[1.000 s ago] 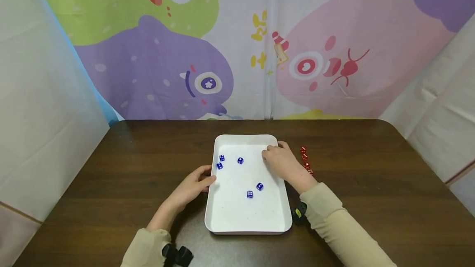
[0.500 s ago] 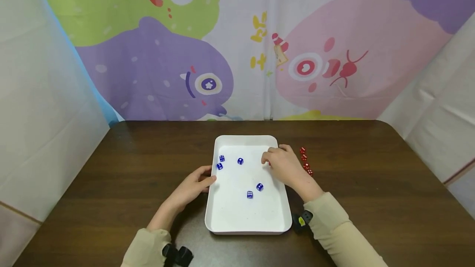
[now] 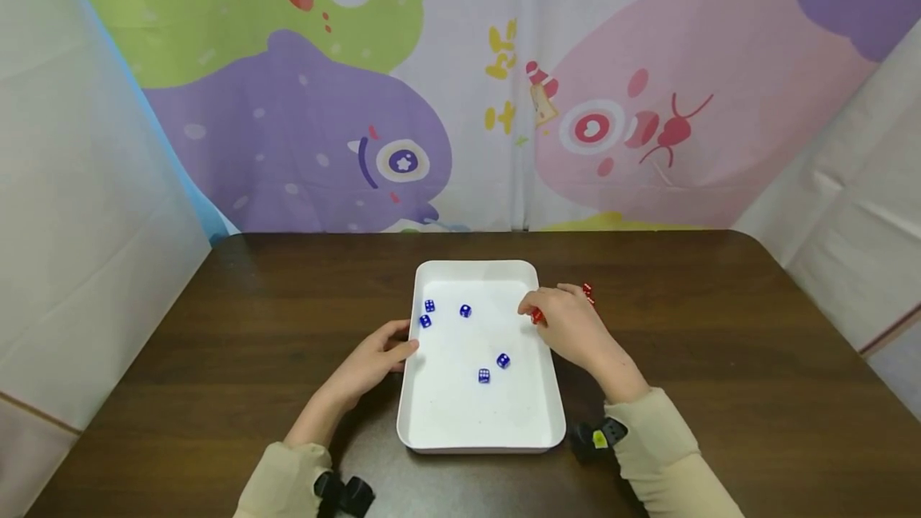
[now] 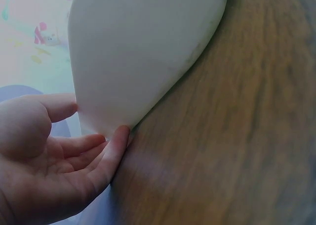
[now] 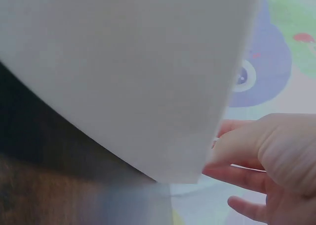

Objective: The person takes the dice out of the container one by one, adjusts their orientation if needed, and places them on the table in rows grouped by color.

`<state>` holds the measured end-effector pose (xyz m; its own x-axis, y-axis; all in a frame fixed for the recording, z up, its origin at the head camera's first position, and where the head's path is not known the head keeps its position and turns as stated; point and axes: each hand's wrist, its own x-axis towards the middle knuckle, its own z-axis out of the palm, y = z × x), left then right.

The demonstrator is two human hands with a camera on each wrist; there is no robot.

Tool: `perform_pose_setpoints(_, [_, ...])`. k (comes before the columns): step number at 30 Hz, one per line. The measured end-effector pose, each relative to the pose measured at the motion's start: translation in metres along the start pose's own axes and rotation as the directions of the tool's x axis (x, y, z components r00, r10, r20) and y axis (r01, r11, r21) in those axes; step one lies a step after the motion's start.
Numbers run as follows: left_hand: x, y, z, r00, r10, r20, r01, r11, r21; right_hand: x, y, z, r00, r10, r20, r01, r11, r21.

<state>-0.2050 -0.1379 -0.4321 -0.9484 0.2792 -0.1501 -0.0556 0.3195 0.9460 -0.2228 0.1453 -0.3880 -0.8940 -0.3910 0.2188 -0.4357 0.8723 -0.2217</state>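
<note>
In the head view a white tray lies on the brown table with several blue dice scattered in it. My left hand holds the tray's left side, thumb over the rim and the other fingers against the outer wall, as the left wrist view also shows. At the upper right rim, my right hand pinches a red die between thumb and fingers. Beyond that hand, more red dice show on the table; the nearer part of their row is hidden behind it. The tray wall conceals the fingertips in the right wrist view.
The brown table reaches back to a cartoon-printed curtain. White cloth hangs along the left side, with more on the right. A black wrist device sits at the right sleeve, close to the tray's lower right corner.
My right hand has drawn back to the right from inside the tray toward its rim, and a red die in its fingers has come into sight. The left hand and blue dice stay put.
</note>
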Motion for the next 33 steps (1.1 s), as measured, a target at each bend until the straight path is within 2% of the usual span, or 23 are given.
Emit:
perform_pose_setpoints(6, [0.000,-0.001,0.001,1.000,-0.005,0.001,0.005,1.000,-0.002,-0.007,0.004,-0.002,0.999,0.001,-0.046,0.001,0.999,0.038])
perform_pose_setpoints(13, [0.000,-0.002,0.001,1.000,-0.006,-0.001,0.006,1.000,-0.006,-0.013,0.012,-0.003,0.995,0.017,-0.101,-0.014,0.999,0.029])
perform_pose_setpoints(20, [0.001,-0.002,0.001,1.000,-0.006,0.009,0.006,1.000,0.001,-0.018,0.026,-0.009,0.997,0.056,-0.061,-0.048,0.990,0.133])
perform_pose_setpoints(23, [0.002,-0.002,0.000,1.000,-0.002,0.010,0.002,1.000,0.005,-0.019,0.031,-0.012,0.997,0.057,-0.053,-0.049,0.989,0.142])
perform_pose_setpoints(29, [0.003,-0.001,0.000,1.000,-0.007,0.005,0.007,1.000,0.007,-0.021,0.041,-0.017,0.997,0.051,-0.057,-0.049,0.998,0.043])
perform_pose_setpoints(33, [0.003,-0.002,0.001,1.000,-0.010,0.003,0.010,1.000,0.008,-0.023,0.046,-0.020,0.998,0.064,-0.029,-0.064,0.998,-0.011])
